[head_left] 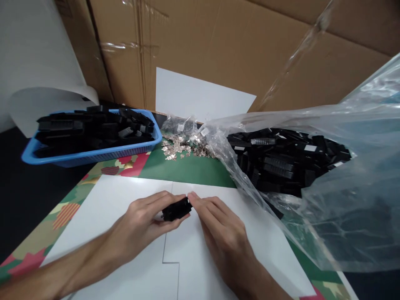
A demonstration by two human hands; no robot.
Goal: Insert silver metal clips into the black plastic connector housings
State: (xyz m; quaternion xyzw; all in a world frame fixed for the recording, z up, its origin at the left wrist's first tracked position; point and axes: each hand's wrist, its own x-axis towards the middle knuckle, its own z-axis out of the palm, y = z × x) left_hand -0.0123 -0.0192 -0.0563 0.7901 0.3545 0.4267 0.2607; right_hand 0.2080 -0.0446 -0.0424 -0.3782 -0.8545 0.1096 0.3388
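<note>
Between the thumb and fingers of my left hand (142, 218) is a black plastic part (176, 209), blocky and ridged, held above a white board. My right hand (220, 227) is closed, its fingertips pinched together at the part's right end. Whatever the right fingertips hold is too small and covered to name. Beyond my hands lies a heap of small shiny metal pieces (175, 146) on the green surface.
At the left stands a blue basket (93, 156) full of black plastic parts. A clear plastic bag (346, 225) on the right holds more black parts (278, 166). White boards (137, 266) cover the front. A cardboard wall (200, 41) rises behind, with a white sheet (200, 96) against it.
</note>
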